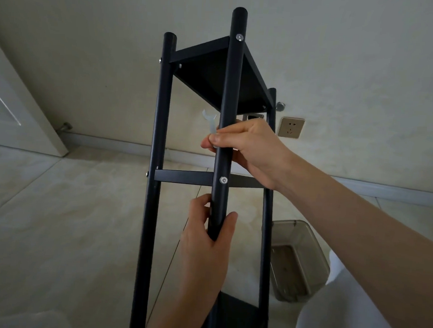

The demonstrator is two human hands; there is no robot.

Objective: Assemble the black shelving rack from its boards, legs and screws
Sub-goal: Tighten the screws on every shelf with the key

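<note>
The black rack stands upright on the floor with a top board (pixel 222 74), a middle board (pixel 184 177) seen edge-on and a lower board (pixel 240 313). My left hand (pixel 206 241) grips the near leg (pixel 229 109) below the middle board's silver screw (pixel 223 180). My right hand (pixel 251 148) reaches behind that leg and pinches a small white plastic wrench (pixel 210 121) between thumb and fingers. Another screw (pixel 239 37) shows near the leg's top. The left leg (pixel 159 135) and the far right leg (pixel 270 151) are bolted on too.
A clear plastic bin (pixel 298 258) lies on the tiled floor to the right of the rack. A wall socket (pixel 291 127) sits low on the wall behind. A white door (pixel 17 108) is at the left. My white-clad knee (pixel 340 308) is at the bottom right.
</note>
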